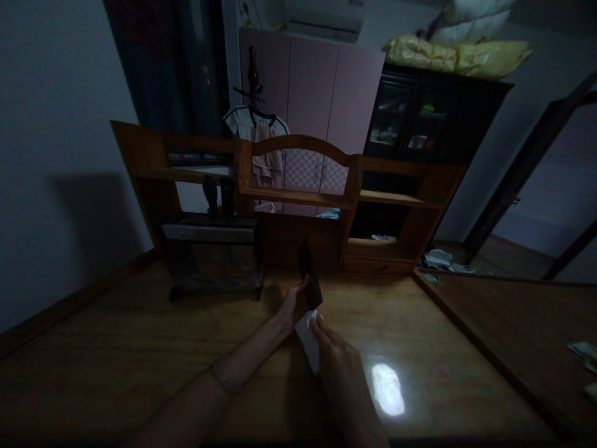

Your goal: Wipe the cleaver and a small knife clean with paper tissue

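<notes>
My left hand (293,305) is closed round the lower part of a dark flat object (310,274) that stands upright above the wooden desk (140,348); I cannot tell what the object is in this dim light. My right hand (338,364) grips a white cloth or tissue (308,339) and presses its top against the bottom edge of the dark object. A bracelet (224,378) sits on my left wrist.
A wooden shelf unit (298,196) stands at the back of the desk, with a clear-sided box (212,258) at its left. Behind are a pink wardrobe (317,93), hanging clothes (263,140) and a dark cabinet (420,118) with bundles on top. A lamp glare (387,389) shines on the desk.
</notes>
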Demonstrator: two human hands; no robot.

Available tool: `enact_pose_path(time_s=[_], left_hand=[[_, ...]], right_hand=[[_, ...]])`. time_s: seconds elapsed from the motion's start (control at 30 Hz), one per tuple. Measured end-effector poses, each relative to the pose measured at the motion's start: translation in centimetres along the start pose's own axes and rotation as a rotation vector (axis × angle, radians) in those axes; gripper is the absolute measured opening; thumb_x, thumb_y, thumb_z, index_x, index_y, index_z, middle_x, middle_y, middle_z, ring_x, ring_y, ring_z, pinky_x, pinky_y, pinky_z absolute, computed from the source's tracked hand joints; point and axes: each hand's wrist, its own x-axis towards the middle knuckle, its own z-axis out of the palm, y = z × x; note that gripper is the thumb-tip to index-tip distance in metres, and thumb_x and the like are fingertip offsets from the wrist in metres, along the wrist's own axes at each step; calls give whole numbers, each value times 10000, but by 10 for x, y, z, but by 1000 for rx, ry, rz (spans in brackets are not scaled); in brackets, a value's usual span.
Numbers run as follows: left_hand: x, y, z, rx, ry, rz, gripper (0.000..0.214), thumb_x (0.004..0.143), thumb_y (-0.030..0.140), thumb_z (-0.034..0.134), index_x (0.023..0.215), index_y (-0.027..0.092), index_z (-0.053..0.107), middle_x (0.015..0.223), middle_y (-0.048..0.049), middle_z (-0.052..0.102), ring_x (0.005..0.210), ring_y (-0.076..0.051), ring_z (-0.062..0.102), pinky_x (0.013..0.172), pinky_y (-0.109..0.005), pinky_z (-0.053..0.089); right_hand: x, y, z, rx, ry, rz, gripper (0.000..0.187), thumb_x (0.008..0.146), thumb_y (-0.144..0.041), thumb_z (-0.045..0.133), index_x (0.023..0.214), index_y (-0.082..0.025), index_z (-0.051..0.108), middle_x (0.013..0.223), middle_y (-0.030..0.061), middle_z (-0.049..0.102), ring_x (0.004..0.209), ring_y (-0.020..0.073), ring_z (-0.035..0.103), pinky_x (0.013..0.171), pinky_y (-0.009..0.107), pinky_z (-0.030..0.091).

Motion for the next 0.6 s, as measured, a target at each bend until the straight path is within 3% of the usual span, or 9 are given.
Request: enact_pose_path(time_s=[0.23,0.6], left_hand=[[-3,0,4,-25,19,13,244,793,371,666,696,149,641,592,-4,630,498,-108,548,583,-246,433],[3,-5,-1,-59,-70,66,254,776,388,680,689,158,614,579,16,595,535,-94,536,623,-239,410]], right_hand=[[-2,-1,-5,-85,-87,9,698,709,133,332,1337,-133,477,1332,144,520,1175,210,550,955,304,486],[-20,-6,-13,-191,-164,2,770,623,145,407,1322,-164,497,1306,136,534,998,223,664,814,256,551]])
